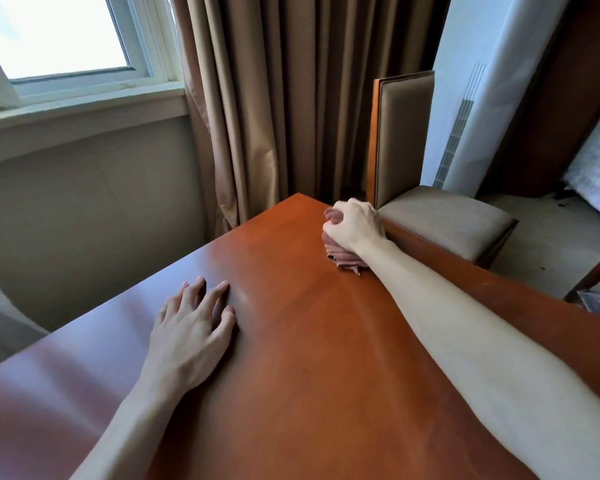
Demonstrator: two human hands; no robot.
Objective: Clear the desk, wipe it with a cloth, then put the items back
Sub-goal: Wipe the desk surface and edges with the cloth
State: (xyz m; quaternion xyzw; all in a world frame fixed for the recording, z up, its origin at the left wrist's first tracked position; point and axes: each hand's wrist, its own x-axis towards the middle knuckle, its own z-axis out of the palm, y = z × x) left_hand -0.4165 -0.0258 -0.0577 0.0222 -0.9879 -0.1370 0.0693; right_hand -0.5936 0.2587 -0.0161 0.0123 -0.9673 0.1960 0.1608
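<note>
Head view: a bunched pinkish-brown cloth (pixel 342 252) is gripped in the right hand (pixel 354 225) at the far right edge of the glossy reddish-brown wooden desk (pixel 309 358).

The cloth is judged soft, light and easily wadded, best held by its bunched middle. The left hand (pixel 191 327) is laid flat, fingers spread, holding nothing. Open desktop is seen between both hands; a beige padded chair (pixel 437 216) stands just beyond the desk's edge.
</note>
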